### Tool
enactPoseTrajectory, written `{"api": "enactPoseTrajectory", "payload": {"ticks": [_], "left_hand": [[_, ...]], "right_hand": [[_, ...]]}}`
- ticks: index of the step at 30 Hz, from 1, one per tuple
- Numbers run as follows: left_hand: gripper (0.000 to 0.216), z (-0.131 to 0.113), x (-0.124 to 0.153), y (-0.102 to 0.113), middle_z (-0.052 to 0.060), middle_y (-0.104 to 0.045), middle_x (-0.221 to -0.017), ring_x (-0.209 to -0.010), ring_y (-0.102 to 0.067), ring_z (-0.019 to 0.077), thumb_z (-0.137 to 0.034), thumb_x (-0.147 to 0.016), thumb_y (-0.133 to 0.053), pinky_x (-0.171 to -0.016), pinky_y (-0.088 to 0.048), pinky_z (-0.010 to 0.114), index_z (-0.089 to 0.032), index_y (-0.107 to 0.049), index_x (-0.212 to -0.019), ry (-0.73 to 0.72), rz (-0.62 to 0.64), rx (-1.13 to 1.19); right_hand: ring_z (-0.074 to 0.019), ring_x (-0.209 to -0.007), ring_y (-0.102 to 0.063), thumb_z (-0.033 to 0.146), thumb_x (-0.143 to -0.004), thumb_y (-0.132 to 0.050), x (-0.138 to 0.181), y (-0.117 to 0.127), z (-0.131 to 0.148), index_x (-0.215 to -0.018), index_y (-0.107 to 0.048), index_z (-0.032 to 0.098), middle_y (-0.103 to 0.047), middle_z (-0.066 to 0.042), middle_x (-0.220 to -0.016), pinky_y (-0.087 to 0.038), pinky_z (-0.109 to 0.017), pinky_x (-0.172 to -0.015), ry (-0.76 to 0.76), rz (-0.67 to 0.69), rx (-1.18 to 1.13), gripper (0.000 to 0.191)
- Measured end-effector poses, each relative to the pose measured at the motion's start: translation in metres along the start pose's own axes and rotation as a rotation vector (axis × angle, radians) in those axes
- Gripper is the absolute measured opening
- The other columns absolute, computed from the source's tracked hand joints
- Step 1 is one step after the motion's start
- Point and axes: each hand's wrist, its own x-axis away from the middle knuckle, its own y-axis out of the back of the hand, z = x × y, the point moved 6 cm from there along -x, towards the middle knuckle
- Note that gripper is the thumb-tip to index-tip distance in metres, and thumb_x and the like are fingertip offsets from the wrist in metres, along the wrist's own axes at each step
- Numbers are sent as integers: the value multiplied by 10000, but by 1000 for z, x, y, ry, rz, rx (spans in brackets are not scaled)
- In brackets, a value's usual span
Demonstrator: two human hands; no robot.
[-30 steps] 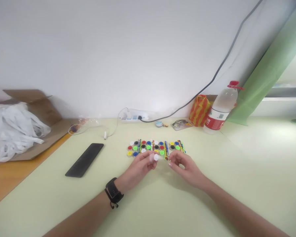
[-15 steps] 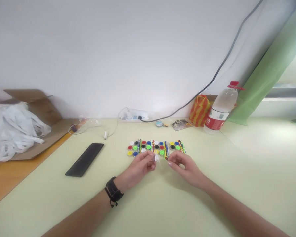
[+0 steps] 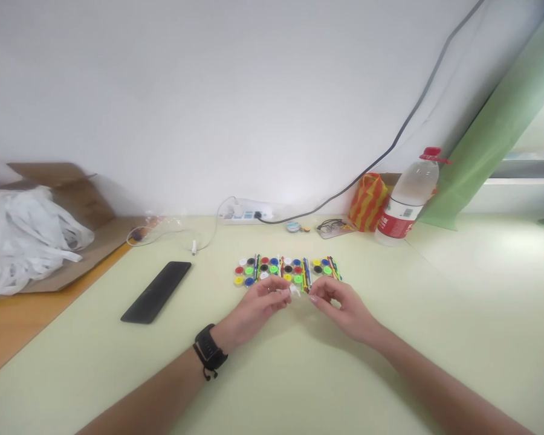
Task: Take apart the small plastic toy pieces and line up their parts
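My left hand (image 3: pixel 258 307), with a black watch on its wrist, pinches a small white piece (image 3: pixel 292 290) at its fingertips. My right hand (image 3: pixel 344 309) hovers just to the right of it, fingers curled and pinched together; whether it touches the piece I cannot tell. Both hands sit just in front of a row of small coloured round caps and thin coloured sticks (image 3: pixel 286 270) laid out on the pale green table (image 3: pixel 299 374).
A black phone (image 3: pixel 156 291) lies to the left. A power strip (image 3: pixel 247 212) with cables, glasses (image 3: pixel 330 227), a striped bag (image 3: pixel 367 202) and a water bottle (image 3: pixel 408 199) stand along the wall. White plastic bags (image 3: pixel 22 235) on cardboard lie far left.
The white piece in my left fingers has turned and shifted slightly right and down toward the right hand. Both hands stay almost where they were.
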Motion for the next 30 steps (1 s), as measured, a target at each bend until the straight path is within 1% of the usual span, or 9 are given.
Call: {"api": "enactPoseTrajectory", "payload": {"ticks": [5,9,16,20,22,24,26,28,30], "left_hand": [[238,3,0,0,21,-659,-929,-843,-605,134,-302,-806,-854,-841,-469,286,-197,-733,-983,7,19,-29],[206,3,0,-1,29,-672,-995,-899,-614,137,-319,-832,-835,-898,-467,295,-206,-749,-981,13,38,-10],[291,5,-1,-1,37,-669,-969,-876,-610,144,-330,-808,-859,-853,-470,291,-202,-762,-1052,25,23,-56],[334,7,-2,0,47,-679,-949,-798,-593,129,-375,-825,-842,-797,-474,286,-189,-773,-1094,6,10,-108],[328,7,-2,0,48,-689,-928,-795,-600,132,-380,-824,-841,-804,-482,289,-183,-780,-1079,-13,12,-144],[319,7,-3,0,56,-706,-938,-827,-625,147,-384,-822,-842,-829,-494,298,-179,-781,-1059,-26,10,-168],[318,7,-3,2,58,-716,-949,-853,-645,160,-385,-817,-846,-843,-504,304,-179,-777,-1050,-40,-6,-183],[326,6,-3,3,52,-717,-940,-862,-657,164,-386,-816,-846,-847,-510,305,-182,-772,-1060,-51,-22,-193],[327,6,-3,4,48,-716,-940,-861,-664,162,-388,-819,-843,-847,-514,304,-183,-769,-1062,-55,-29,-194]], "right_hand": [[-166,-671,-514,443,-1003,-565,0,0,0,-972,-600,234,-533,16,-713,-425,-298,-609,16,-2,12,214],[-167,-660,-514,372,-1021,-522,2,1,-3,-1154,-597,249,-536,18,-725,-433,-300,-607,76,-13,105,196],[-169,-676,-531,262,-1025,-469,7,-3,-5,-1568,-338,326,-602,-2,-834,-447,-325,-659,226,38,429,562],[-164,-672,-526,286,-1015,-503,8,-7,-8,-1633,-165,327,-596,-7,-890,-480,-317,-647,172,11,266,705],[-155,-668,-532,306,-1004,-536,7,-7,-8,-1621,-188,314,-605,-13,-935,-488,-307,-633,126,-32,130,708],[-145,-660,-533,348,-994,-571,6,-6,-6,-1473,-462,279,-612,-18,-934,-473,-294,-616,87,-41,45,496],[-133,-596,-496,415,-1005,-563,4,-7,-5,-995,-710,208,-586,-7,-760,-417,-283,-576,45,38,22,254],[-119,-517,-419,480,-1026,-517,2,-7,-5,-580,-587,184,-473,10,-552,-343,-287,-538,6,124,1,540],[-111,-492,-368,514,-1035,-487,1,-4,-5,-482,-479,184,-408,16,-487,-301,-297,-534,-3,134,-32,645]]}}
